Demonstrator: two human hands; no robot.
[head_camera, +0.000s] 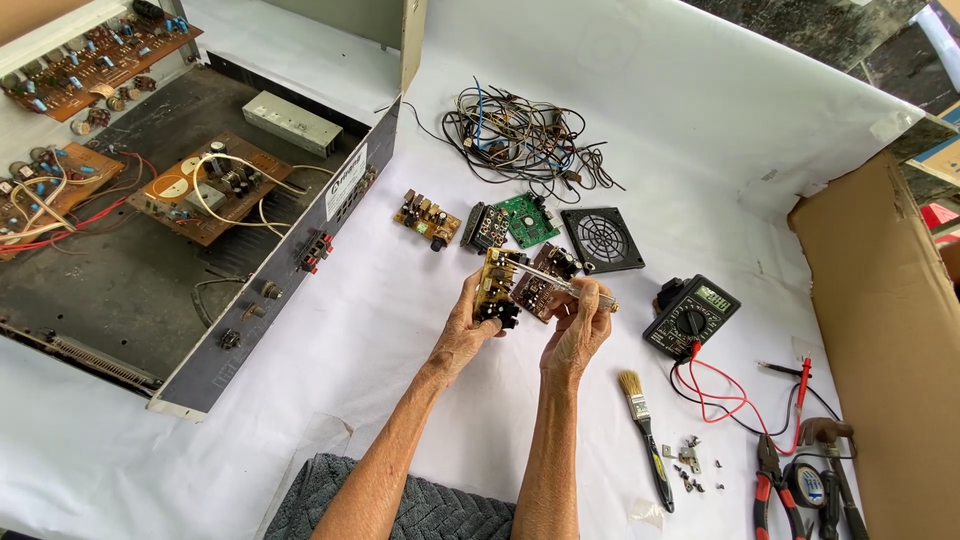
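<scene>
Both forearms reach up from the near edge of the tabletop (400, 330). Left hand (465, 335) has its grip clamped on a small brown circuit board (497, 287). Right hand (578, 335) pinches a clear-handled screwdriver (575, 290), lying sideways, tip pointing left at the board.

White table (700, 80) w/ multimeter (690, 315), brush (645, 435)

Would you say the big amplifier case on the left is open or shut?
Open: the amplifier case has no top cover, so its circuit boards and wiring show inside.
</scene>
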